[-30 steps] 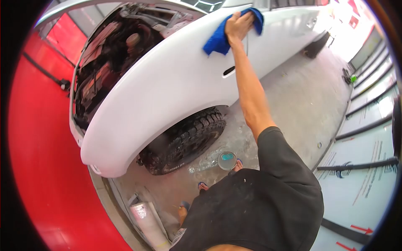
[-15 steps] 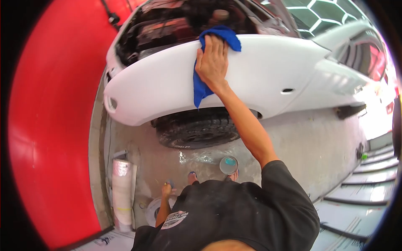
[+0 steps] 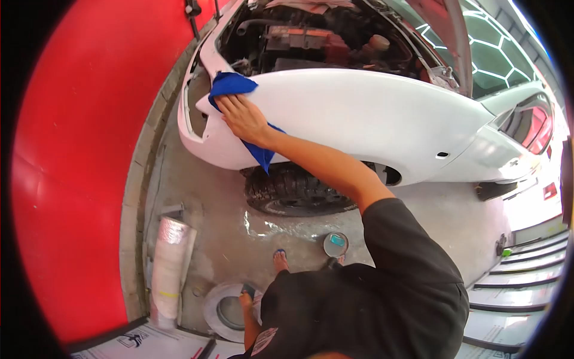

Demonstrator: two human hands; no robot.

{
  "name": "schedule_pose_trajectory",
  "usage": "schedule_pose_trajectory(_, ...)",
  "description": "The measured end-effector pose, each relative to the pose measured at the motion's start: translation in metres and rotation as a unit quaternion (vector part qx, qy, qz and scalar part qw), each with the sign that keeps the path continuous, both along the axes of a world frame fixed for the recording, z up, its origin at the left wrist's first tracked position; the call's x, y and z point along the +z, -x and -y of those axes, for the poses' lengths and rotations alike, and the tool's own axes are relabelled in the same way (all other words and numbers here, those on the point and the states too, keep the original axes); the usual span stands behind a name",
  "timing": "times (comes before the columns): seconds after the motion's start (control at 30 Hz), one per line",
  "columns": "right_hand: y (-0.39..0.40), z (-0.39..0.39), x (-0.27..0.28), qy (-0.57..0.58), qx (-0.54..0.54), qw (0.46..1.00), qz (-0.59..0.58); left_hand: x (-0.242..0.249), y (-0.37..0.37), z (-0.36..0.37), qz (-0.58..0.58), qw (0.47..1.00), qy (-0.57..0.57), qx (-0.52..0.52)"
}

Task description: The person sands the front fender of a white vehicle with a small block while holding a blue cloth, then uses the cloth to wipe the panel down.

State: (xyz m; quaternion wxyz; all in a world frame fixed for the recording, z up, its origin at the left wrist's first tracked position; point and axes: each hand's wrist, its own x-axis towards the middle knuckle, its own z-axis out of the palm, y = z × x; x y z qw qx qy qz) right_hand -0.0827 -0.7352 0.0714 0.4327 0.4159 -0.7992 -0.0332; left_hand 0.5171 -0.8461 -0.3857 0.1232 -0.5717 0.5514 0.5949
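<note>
My right hand presses a blue cloth onto the front end of the white car fender, near the headlight opening. The fingers lie stretched over the cloth, and one corner of it hangs below my wrist. Low at my side, my left hand is closed around a small dark grey block; its exact kind is hard to make out. Beneath the fender sits a black tyre.
An open engine bay lies behind the fender. On the floor stand a grey bucket with a teal item in it, a wrapped roll and a white ring-shaped object. A red wall rises at left.
My right hand has slid left along the fender with the blue cloth, from its middle to the front end. The view has shifted, showing more of the engine bay.
</note>
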Motion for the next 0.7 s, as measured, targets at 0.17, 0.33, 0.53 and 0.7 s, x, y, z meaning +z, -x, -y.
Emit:
schedule_pose_trajectory(0.17,-0.004,0.031,-0.025,-0.129,0.048,0.99,0.01,-0.006,-0.067,0.012,0.039,0.984,-0.099,0.145)
schedule_pose_trajectory(0.33,-0.016,0.048,-0.078,-0.221,0.067,0.972,0.032,-0.004,-0.088,0.0,0.07,0.966,-0.127,0.216)
schedule_pose_trajectory(0.53,-0.035,0.052,-0.121,-0.379,0.027,0.924,-0.052,-0.009,-0.083,-0.021,0.04,0.984,-0.108,0.137)
schedule_pose_trajectory(0.7,-0.038,0.044,-0.134,-0.457,0.025,0.884,-0.095,-0.006,-0.054,-0.026,0.004,0.987,-0.107,0.12)
